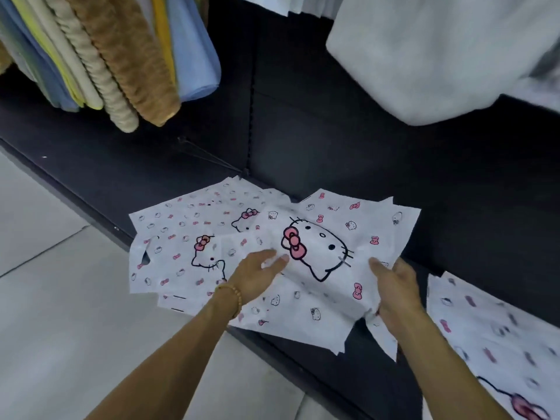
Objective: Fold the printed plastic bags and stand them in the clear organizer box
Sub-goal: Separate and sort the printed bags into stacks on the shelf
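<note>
Several white plastic bags printed with a cat face and pink bows lie in a loose pile [181, 253] on a black shelf [333, 140]. The top bag [318, 256] lies slightly rumpled, cat face up. My left hand [257, 277], with a bead bracelet on its wrist, rests its straight fingers on this bag's left edge. At the bag's right edge, my right hand [394, 286] holds the plastic, thumb on top and the lower corner bunched against the palm. No clear organizer box is in view.
Another printed bag [500, 344] lies on the shelf at the right, blurred. Rolled fabrics [121, 62] in brown, beige, yellow and blue hang at the top left, and white cloth [439, 56] hangs at the top right. Light floor tiles [60, 298] lie to the left.
</note>
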Demonstrator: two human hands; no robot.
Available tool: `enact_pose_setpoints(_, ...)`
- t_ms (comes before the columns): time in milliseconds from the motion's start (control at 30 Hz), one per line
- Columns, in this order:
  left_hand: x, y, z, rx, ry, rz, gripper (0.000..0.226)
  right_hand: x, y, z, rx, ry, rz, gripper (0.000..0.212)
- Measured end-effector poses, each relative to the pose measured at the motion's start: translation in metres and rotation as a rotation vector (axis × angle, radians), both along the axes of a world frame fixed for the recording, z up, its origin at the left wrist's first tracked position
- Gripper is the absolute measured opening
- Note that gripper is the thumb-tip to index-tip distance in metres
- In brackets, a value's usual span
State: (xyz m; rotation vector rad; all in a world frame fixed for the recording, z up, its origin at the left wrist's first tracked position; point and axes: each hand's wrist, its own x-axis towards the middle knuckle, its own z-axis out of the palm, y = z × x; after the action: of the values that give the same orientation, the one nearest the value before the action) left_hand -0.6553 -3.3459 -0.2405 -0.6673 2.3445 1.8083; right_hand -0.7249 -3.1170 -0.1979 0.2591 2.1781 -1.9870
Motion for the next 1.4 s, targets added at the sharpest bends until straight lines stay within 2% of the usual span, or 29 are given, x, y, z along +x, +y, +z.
enact_pose_setpoints(100, -0.015, 0.024, 0.009, -0.041, 0.253, 0.261, 0.065, 0.002, 0.035, 0.015, -0.02, 0.0, 0.12, 0.021)
enact_pose_setpoints(167, -0.028, 0.029, 0.021, -0.006, 0.309, 0.294, 0.077, 0.006, 0.053, 0.028, -0.041, 0.015, 0.226, 0.025)
enact_pose_setpoints(267, -0.047, 0.027, 0.041, 0.095, 0.162, 0.287, 0.093, 0.012, 0.072, 0.048, -0.085, 0.034, 0.379, 0.023)
enact_pose_setpoints(333, -0.051, 0.025, 0.052, 0.18, 0.007, 0.209, 0.084, 0.015, 0.085, 0.061, -0.125, 0.03, 0.398, 0.022)
enact_pose_setpoints(433, -0.045, 0.033, 0.057, 0.553, -0.017, -0.073, 0.05, 0.014, 0.105, 0.076, -0.16, 0.012, 0.309, 0.019)
enact_pose_setpoints(467, -0.041, 0.036, 0.057, 0.584, -0.017, -0.144, 0.046, 0.014, 0.111, 0.079, -0.187, 0.003, 0.245, 0.019)
enact_pose_setpoints(567, -0.033, 0.045, 0.062, 0.601, 0.075, -0.253, 0.038, 0.012, 0.127, 0.083, -0.273, -0.045, 0.055, 0.045)
enact_pose_setpoints(600, -0.031, 0.05, 0.067, 0.632, 0.11, -0.253, 0.04, 0.012, 0.132, 0.086, -0.272, -0.055, -0.004, 0.047)
enact_pose_setpoints(700, -0.028, 0.064, 0.087, 0.696, 0.212, -0.215, 0.046, 0.017, 0.146, 0.097, -0.197, -0.047, -0.13, 0.029)
enact_pose_setpoints(833, -0.022, 0.09, 0.115, 0.678, 0.272, -0.225, 0.05, 0.033, 0.172, 0.107, -0.156, -0.056, -0.23, 0.022)
enact_pose_setpoints(1100, -0.026, 0.182, 0.13, 0.607, 0.136, -0.122, 0.017, 0.042, 0.264, 0.113, -0.05, -0.023, -0.45, 0.025)
enact_pose_setpoints(1200, -0.04, 0.227, 0.099, 0.494, 0.067, -0.035, 0.012, 0.032, 0.303, 0.081, 0.123, -0.041, -0.434, 0.005)
enact_pose_setpoints(1300, -0.05, 0.269, 0.044, 0.387, -0.039, -0.018, 0.014, 0.019, 0.34, 0.025, 0.319, -0.142, -0.415, 0.007)
enact_pose_setpoints(1400, -0.059, 0.297, -0.008, 0.34, -0.092, 0.013, 0.01, 0.003, 0.361, -0.025, 0.356, -0.22, -0.432, 0.018)
